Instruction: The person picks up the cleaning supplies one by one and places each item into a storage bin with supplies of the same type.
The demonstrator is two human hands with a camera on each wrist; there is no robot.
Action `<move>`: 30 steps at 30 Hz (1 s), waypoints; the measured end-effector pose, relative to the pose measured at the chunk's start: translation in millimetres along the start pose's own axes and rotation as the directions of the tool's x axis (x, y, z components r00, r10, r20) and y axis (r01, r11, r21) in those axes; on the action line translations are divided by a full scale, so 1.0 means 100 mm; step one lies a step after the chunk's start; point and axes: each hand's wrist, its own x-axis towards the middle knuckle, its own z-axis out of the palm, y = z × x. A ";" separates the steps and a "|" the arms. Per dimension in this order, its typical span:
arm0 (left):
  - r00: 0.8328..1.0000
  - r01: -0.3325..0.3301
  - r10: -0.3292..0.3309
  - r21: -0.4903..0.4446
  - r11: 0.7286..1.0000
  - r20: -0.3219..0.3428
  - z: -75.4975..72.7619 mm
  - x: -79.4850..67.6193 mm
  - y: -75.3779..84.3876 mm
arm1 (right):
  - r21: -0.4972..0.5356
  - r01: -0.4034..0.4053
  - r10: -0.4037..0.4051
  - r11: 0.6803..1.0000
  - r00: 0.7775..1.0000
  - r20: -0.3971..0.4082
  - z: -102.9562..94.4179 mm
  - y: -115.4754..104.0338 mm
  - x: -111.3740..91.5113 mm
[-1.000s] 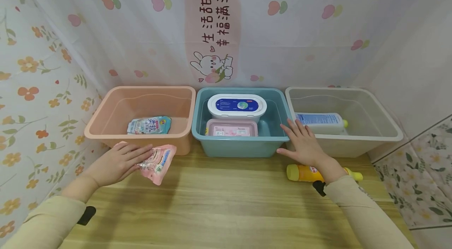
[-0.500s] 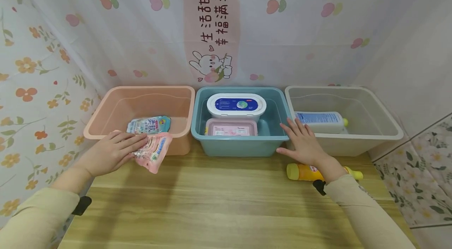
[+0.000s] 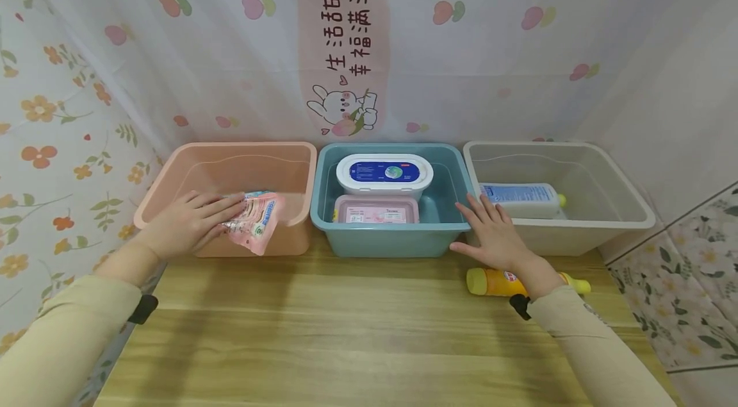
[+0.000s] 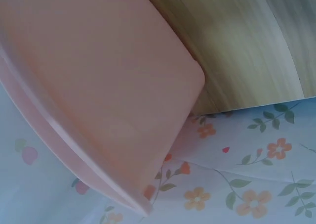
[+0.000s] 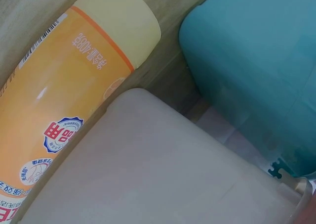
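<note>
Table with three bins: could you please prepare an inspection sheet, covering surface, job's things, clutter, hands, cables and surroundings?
Surface: light wood-grain table, no spill seen.
Job's things: soft pink printed pouch at the front rim of the peach plastic bin, contact unclear; blue plastic bin holds white oval tub and pink rectangular box; grey plastic bin holds white bottle.
Clutter: orange bottle with yellow ends, lying before the grey plastic bin.
Hands: left hand holds the pouch; right hand is spread beside the adjoining blue and grey rims, contact unclear.
Cables: nothing seen.
Surroundings: white fruit-printed curtain behind, floral cloth at left.
</note>
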 end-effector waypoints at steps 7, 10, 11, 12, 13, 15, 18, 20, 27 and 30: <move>0.997 0.068 -0.068 0.001 0.998 0.044 0.02 0.01 -0.09 | -0.018 0.008 -0.008 1.000 1.000 -0.009 0.00 0.00 -0.01; 0.991 0.109 -0.110 0.014 0.994 0.075 0.04 0.00 -0.12 | -0.019 0.007 -0.008 1.000 1.000 -0.015 -0.01 -0.01 -0.02; 0.989 0.121 -0.122 0.020 0.992 0.086 0.05 0.00 -0.14 | -0.018 0.008 -0.008 1.000 1.000 -0.017 -0.01 -0.01 -0.02; 0.987 0.130 -0.132 0.025 0.991 0.096 0.06 0.00 -0.15 | -0.017 0.008 -0.009 1.000 1.000 -0.020 -0.01 -0.01 -0.02; 0.984 0.137 -0.140 0.031 0.990 0.107 0.07 0.00 -0.16 | -0.013 0.010 -0.010 1.000 1.000 -0.022 -0.01 -0.01 -0.02; 0.981 0.146 -0.150 0.037 0.989 0.126 0.08 0.00 -0.19 | -0.009 0.013 -0.014 1.000 0.999 -0.031 -0.02 -0.02 -0.02; 0.971 0.167 -0.173 0.051 0.985 0.162 0.11 0.00 -0.21 | -0.009 0.016 -0.017 1.000 0.999 -0.041 -0.02 -0.02 -0.02; 0.964 0.182 -0.190 0.059 0.982 0.189 0.14 0.00 -0.22 | -0.014 0.014 -0.015 1.000 0.999 -0.040 -0.02 -0.02 -0.03; 0.933 0.213 -0.230 0.090 0.973 0.278 0.23 0.04 -0.22 | -0.017 0.000 0.000 1.000 1.000 -0.011 0.00 -0.01 -0.01; 0.923 0.224 -0.242 0.094 0.970 0.298 0.27 0.06 -0.22 | -0.021 -0.001 0.001 1.000 1.000 -0.012 0.00 -0.01 -0.01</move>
